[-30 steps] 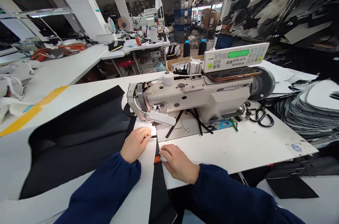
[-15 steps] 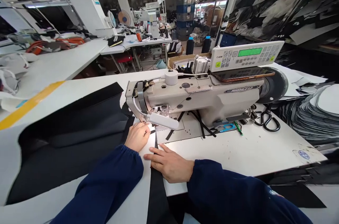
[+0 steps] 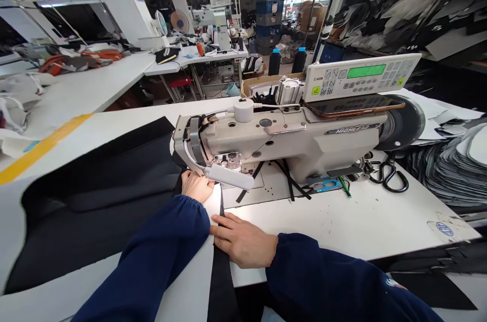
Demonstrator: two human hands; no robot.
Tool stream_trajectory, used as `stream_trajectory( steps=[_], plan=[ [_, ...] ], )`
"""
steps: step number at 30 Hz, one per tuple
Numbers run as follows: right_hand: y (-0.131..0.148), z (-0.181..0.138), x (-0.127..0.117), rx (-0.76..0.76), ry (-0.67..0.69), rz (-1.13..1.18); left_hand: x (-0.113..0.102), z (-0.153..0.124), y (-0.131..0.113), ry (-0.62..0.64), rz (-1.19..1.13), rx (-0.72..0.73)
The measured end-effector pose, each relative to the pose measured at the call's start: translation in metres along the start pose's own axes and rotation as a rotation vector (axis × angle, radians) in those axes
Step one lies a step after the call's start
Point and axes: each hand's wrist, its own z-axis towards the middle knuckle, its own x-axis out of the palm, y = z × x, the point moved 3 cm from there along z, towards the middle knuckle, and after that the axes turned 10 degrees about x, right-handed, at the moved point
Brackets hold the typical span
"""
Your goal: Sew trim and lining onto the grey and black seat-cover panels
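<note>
A beige industrial sewing machine (image 3: 289, 144) stands on a white table (image 3: 342, 220). A narrow black strap (image 3: 221, 266) runs from the table's front edge up to the needle area. My left hand (image 3: 196, 186) rests with curled fingers on the white and black material right below the machine head. My right hand (image 3: 243, 241) lies flat with fingers spread, pressing the strap onto the table. A large black fabric piece (image 3: 102, 195) spreads to the left.
Black scissors (image 3: 391, 177) lie right of the machine, near a stack of cut pieces (image 3: 456, 165). A control panel (image 3: 357, 77) sits on top. Loose black straps (image 3: 283, 177) lie under the machine arm. Other tables and machines fill the background.
My left hand moved up toward the needle. My right hand, which held a small orange thing a second ago, now lies flat on the strap; the orange thing no longer shows.
</note>
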Motion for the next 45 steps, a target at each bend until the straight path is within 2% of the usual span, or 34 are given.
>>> stream_trajectory(
  steps=[5,8,12,15,18,23,27,31,34,38,41,43,45],
  plan=[
    [0.004,0.000,-0.005,0.014,-0.070,0.006,0.000,0.004,0.000,-0.009,0.038,0.001],
    [0.008,0.000,-0.007,0.091,-0.115,0.023,-0.002,0.002,-0.001,-0.030,0.043,0.017],
    [0.013,0.000,-0.006,0.181,-0.151,0.064,-0.003,-0.018,-0.005,-0.166,0.115,0.156],
    [0.015,-0.001,-0.003,0.121,-0.191,0.064,0.001,-0.041,-0.007,-0.259,0.180,0.249],
    [0.013,-0.003,0.001,0.030,-0.216,0.021,0.008,-0.050,-0.004,-0.254,0.195,0.212],
    [0.006,-0.007,0.005,0.003,-0.132,0.025,0.008,-0.045,-0.007,-0.180,0.156,0.156],
    [0.015,-0.017,-0.011,0.042,-0.018,0.029,-0.004,-0.061,-0.027,-0.119,0.143,0.154],
    [0.036,-0.028,-0.025,-0.132,0.090,0.069,-0.011,-0.083,-0.049,0.086,0.024,0.070],
    [0.044,-0.029,-0.024,-0.235,0.064,0.083,-0.015,-0.085,-0.057,0.213,0.010,-0.002],
    [0.047,-0.028,-0.017,-0.213,-0.054,0.055,-0.019,-0.082,-0.058,0.344,0.031,0.040],
    [0.051,-0.030,-0.018,-0.220,-0.073,0.036,-0.020,-0.087,-0.058,0.477,0.040,0.080],
    [0.054,-0.030,-0.021,-0.231,-0.074,0.036,-0.020,-0.090,-0.059,0.510,0.051,0.086],
    [0.056,-0.029,-0.023,-0.219,-0.106,0.041,-0.019,-0.089,-0.059,0.483,0.057,0.062]
  ],
)
